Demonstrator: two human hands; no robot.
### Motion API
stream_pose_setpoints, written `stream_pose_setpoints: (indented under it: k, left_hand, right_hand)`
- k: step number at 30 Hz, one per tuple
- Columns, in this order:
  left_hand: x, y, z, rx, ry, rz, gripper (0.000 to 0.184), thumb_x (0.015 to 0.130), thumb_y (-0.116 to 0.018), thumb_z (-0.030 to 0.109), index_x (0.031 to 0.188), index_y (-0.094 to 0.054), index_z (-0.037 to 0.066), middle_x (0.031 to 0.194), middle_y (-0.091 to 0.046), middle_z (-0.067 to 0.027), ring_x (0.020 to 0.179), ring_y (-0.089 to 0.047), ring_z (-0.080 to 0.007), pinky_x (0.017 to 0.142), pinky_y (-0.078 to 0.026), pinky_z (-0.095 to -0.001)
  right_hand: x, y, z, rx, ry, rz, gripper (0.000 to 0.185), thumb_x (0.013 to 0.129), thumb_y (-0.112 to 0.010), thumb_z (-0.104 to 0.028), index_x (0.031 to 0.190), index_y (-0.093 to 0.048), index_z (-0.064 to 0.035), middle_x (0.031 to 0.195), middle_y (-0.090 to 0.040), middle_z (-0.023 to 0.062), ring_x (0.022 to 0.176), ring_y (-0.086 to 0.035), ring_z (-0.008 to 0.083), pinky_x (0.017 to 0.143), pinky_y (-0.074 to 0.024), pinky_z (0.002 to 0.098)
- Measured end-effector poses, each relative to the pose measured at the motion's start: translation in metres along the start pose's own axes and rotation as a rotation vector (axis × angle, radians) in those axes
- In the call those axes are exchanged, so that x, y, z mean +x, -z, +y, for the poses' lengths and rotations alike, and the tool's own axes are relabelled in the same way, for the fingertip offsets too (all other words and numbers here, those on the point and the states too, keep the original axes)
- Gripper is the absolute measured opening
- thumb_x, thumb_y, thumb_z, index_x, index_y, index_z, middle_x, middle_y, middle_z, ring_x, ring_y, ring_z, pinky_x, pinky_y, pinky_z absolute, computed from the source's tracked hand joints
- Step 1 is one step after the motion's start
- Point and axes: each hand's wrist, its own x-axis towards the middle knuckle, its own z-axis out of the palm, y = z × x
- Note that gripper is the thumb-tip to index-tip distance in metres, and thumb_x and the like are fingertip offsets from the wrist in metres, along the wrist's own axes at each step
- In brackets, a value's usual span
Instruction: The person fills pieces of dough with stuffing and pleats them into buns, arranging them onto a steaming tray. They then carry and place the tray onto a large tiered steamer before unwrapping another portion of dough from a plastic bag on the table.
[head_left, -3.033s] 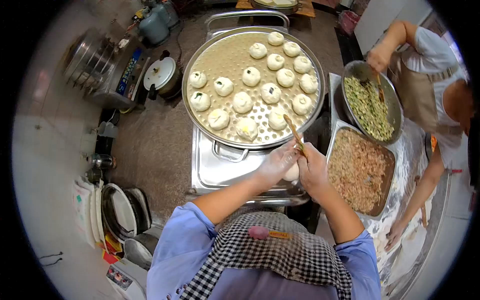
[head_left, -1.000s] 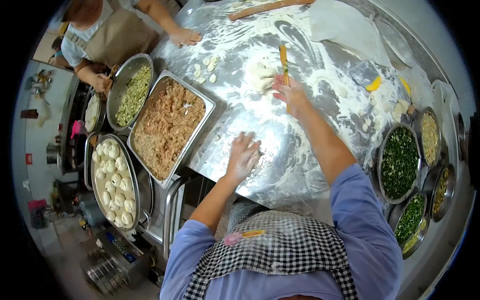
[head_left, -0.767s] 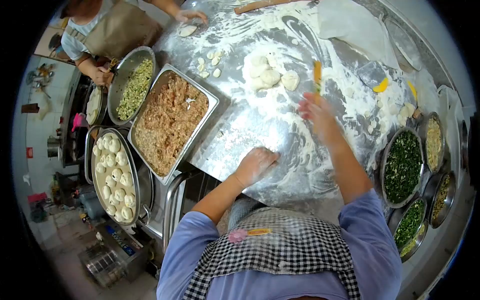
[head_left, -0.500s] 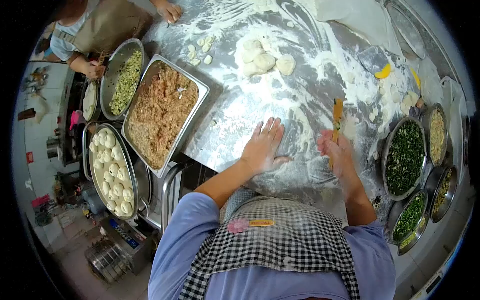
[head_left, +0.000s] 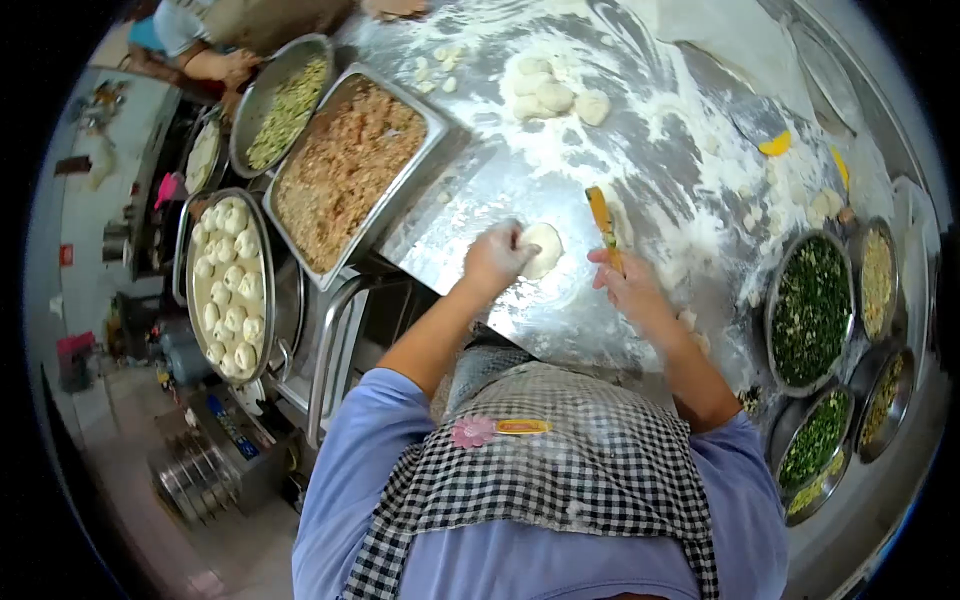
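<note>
Dough disc right of meat tray; likely soft, light, stretchy, best lifted by edge. Left hand at tray-side edge, pinch unclear. Right hand: fingers clamped round spatula.

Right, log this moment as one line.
Left hand: at edge of dough round | Right hand: holding flat stick | Dough round: flat on floured table | Other dough pieces: farther back on table

the left hand covers part of the near-left edge of the dough round; the right hand hides the lower end of the yellow stick; the top edge cuts off the co-worker; the print on the apron label is too small to read.
</note>
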Motion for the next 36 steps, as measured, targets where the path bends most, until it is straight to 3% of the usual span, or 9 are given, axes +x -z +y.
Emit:
stream_pose_setpoints:
  k: [2,10,16,18,19,24,28,29,36]
  left_hand:
    - [-0.009,-0.019,-0.006,-0.065,-0.161,0.261,0.031,0.073,-0.068,0.030,0.082,-0.058,0.001,0.071,-0.057,-0.0126,0.069,-0.057,-0.0196,0.061,-0.046,-0.0314]
    - [-0.094,0.078,0.009,-1.817,-0.030,0.101,0.024,0.088,-0.055,0.022,0.099,-0.050,0.001,0.090,-0.059,-0.0090,0.073,-0.057,-0.0136,0.065,-0.049,-0.0265]
    - [-0.097,0.081,-0.081,-0.490,-0.509,0.590,0.038,0.077,-0.064,0.005,0.113,-0.052,0.002,0.103,-0.061,-0.0089,0.094,-0.060,-0.0178,0.085,-0.048,-0.0307]
    - [-0.100,0.087,-0.106,-1.291,-0.274,0.474,0.038,0.078,-0.062,0.008,0.114,-0.051,0.002,0.105,-0.061,-0.0110,0.096,-0.060,-0.0202,0.085,-0.049,-0.0337]
    - [-0.102,0.099,-0.122,-0.971,-0.322,0.499,0.039,0.080,-0.059,0.008,0.118,-0.048,0.003,0.108,-0.060,-0.0136,0.096,-0.060,-0.0221,0.084,-0.050,-0.0359]
    - [-0.090,0.134,-0.215,-2.233,-0.701,0.131,0.046,0.089,-0.039,0.038,0.123,-0.043,0.006,0.124,-0.048,-0.0138,0.113,-0.048,-0.0318,0.094,-0.042,-0.0462]
    - [-0.106,0.192,-0.226,-1.883,-0.567,0.449,0.030,0.093,-0.039,0.025,0.114,-0.046,0.005,0.108,-0.056,-0.0107,0.098,-0.057,-0.0229,0.085,-0.049,-0.0346]
    - [-0.102,0.196,-0.237,-1.060,-0.453,0.754,0.024,0.093,-0.041,0.019,0.111,-0.046,0.005,0.105,-0.057,-0.0095,0.095,-0.058,-0.0206,0.081,-0.050,-0.0324]
    - [-0.078,0.215,-0.258,-1.398,-0.298,0.642,0.023,0.087,-0.049,0.005,0.110,-0.046,0.007,0.102,-0.056,-0.0069,0.092,-0.057,-0.0163,0.080,-0.049,-0.0299]
  right_hand:
    - [0.011,-0.016,0.006,-0.105,0.032,0.005,0.027,0.088,-0.048,-0.016,0.109,-0.053,0.0000,0.080,-0.061,0.0062,0.056,-0.048,0.0072,0.048,-0.0388,0.0223]
    - [0.003,-0.102,-0.106,0.145,0.126,-0.123,0.023,0.085,-0.057,-0.016,0.101,-0.054,0.0000,0.066,-0.057,0.0033,0.048,-0.042,0.0045,0.043,-0.0338,0.0187]
    - [0.041,-0.174,-0.150,-0.506,0.671,-0.230,0.026,0.086,-0.048,-0.016,0.104,-0.053,0.0027,0.078,-0.058,0.0136,0.070,-0.055,0.0247,0.063,-0.0440,0.0361]
    - [0.065,-0.192,-0.163,-0.719,0.734,-0.208,0.027,0.085,-0.045,-0.012,0.106,-0.052,0.0024,0.086,-0.060,0.0198,0.078,-0.059,0.0335,0.070,-0.0454,0.0415]
    - [0.081,-0.202,-0.166,-0.945,0.817,-0.225,0.028,0.084,-0.042,-0.009,0.107,-0.053,0.0004,0.090,-0.060,0.0222,0.083,-0.057,0.0382,0.072,-0.0457,0.0439]
    - [0.143,-0.249,-0.181,-1.364,0.830,-0.105,0.028,0.087,-0.041,-0.016,0.107,-0.053,-0.0017,0.088,-0.060,0.0211,0.084,-0.057,0.0371,0.075,-0.0456,0.0445]
    - [0.166,-0.271,-0.182,-1.354,0.681,-0.193,0.026,0.088,-0.043,-0.019,0.106,-0.056,-0.0039,0.091,-0.059,0.0218,0.088,-0.056,0.0378,0.077,-0.0445,0.0454]
    - [0.171,-0.272,-0.185,-1.358,0.655,-0.248,0.025,0.088,-0.044,-0.018,0.105,-0.057,-0.0043,0.092,-0.059,0.0218,0.088,-0.056,0.0377,0.077,-0.0445,0.0451]
    - [0.170,-0.283,-0.210,-1.188,0.377,-0.509,0.025,0.086,-0.052,-0.017,0.108,-0.059,-0.0052,0.080,-0.061,0.0159,0.077,-0.058,0.0337,0.070,-0.0463,0.0395]
